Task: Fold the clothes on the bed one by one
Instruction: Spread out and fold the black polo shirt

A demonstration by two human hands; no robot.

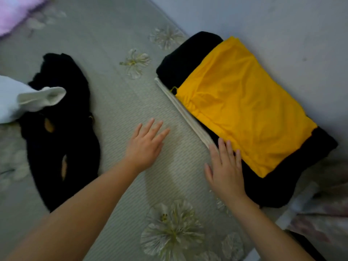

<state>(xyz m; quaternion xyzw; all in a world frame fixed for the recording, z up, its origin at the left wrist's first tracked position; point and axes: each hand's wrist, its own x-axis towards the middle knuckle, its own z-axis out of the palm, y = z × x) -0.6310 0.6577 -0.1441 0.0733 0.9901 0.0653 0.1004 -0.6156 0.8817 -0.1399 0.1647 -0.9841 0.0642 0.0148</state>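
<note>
Yellow thin fabric, a folded garment, tops the stack at the right of the head view, lying on a folded black knit garment with a folded cream ribbed piece showing along the stack's left edge. I see my right hand at lower centre-right, fingers straight and together, fingertips on the near corner of the stack where yellow meets black; it grips nothing. My left hand, at centre, is flat and spread over the grey-green woven bed mat with pale flower prints, holding nothing; whether it touches the mat I cannot tell. At the left an unfolded black fuzzy garment sprawls on the mat, with a white sleeved garment lying across its upper part. A pink fluffy item sits in the upper left corner.
</note>
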